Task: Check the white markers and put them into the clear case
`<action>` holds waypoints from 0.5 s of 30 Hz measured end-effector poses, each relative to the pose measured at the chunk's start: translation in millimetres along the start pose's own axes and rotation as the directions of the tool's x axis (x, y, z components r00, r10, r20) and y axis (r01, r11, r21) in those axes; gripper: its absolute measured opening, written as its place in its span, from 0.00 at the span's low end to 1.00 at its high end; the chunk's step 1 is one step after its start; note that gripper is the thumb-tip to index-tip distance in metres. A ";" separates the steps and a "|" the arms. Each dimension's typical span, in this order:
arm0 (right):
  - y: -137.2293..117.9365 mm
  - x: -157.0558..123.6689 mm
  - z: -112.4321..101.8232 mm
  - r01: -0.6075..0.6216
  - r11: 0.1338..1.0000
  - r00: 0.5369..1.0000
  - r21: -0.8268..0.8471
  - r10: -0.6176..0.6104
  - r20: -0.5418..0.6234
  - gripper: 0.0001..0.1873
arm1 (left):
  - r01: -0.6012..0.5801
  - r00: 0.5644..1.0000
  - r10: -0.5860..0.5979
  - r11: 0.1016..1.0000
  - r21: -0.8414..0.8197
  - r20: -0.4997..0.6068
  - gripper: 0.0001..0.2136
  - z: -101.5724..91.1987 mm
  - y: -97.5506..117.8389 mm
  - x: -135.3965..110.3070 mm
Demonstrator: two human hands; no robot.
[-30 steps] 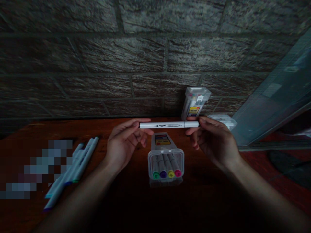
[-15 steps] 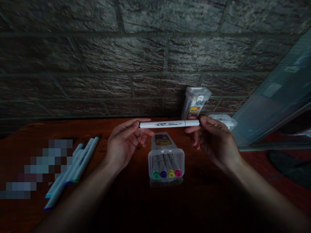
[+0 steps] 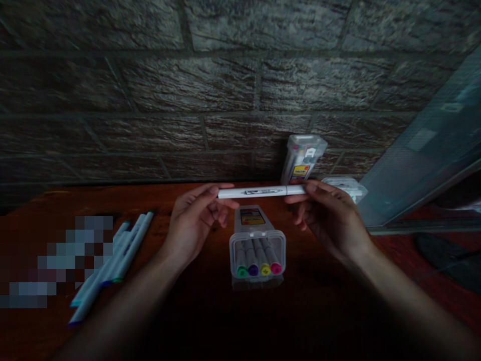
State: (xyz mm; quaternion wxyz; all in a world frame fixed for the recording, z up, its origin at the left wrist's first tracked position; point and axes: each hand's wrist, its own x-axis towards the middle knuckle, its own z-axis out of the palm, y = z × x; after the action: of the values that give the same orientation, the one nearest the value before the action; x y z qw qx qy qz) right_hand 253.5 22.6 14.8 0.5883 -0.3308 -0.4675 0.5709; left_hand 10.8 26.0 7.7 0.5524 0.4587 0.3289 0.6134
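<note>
Shifted slightly inward along the white marker [image 3: 263, 191] since the earlier frame: right hand [image 3: 332, 215], now over the dark tip at that end. Shifted marginally to the right: left hand [image 3: 191, 223] and marker together.

Grip, left hand: narrow, holding the left end of the marker between thumb and fingers. Grip, right hand: narrow, holding the opposite end in like manner. Position of marker: nearly level, raised above the desk [image 3: 128, 195], between both hands, printed side toward the camera.

Below the marker, on the desk: clear case [image 3: 251, 218], lying end-on to the person, holding four markers [image 3: 251, 256] with green, purple, yellow and pink ends. Behind the right hand, near the brick wall [image 3: 225, 82]: upright case [image 3: 305, 160] with yellow label. Just beside, partly hidden by the same hand: clear container [image 3: 353, 188], contents too obscured to tell.

Left of the left hand, flat on the desk: loose markers [image 3: 134, 246], set diagonally beside a pixelated patch. Far right, beyond the desk: pale panel [image 3: 417, 135] and red floor [image 3: 398, 271].
</note>
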 end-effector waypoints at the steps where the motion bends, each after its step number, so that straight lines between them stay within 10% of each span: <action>1: 0.0 -0.2 -0.1 -0.001 1.000 1.000 0.004 0.001 0.001 0.07 | -0.002 1.000 0.002 1.000 -0.002 0.001 0.10 0.0 -0.1 -0.1; 15: 9.9 -0.4 1.1 0.148 0.968 0.989 -0.203 -0.150 0.009 0.12 | -0.139 0.990 0.132 0.960 0.245 0.046 0.08 -2.1 -10.1 -1.9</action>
State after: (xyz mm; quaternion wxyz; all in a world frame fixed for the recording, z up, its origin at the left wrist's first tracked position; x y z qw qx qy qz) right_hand 249.0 23.3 6.0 0.5942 -0.3549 -0.5449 0.4734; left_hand 12.5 26.1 -2.6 0.4524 0.5543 0.3628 0.5971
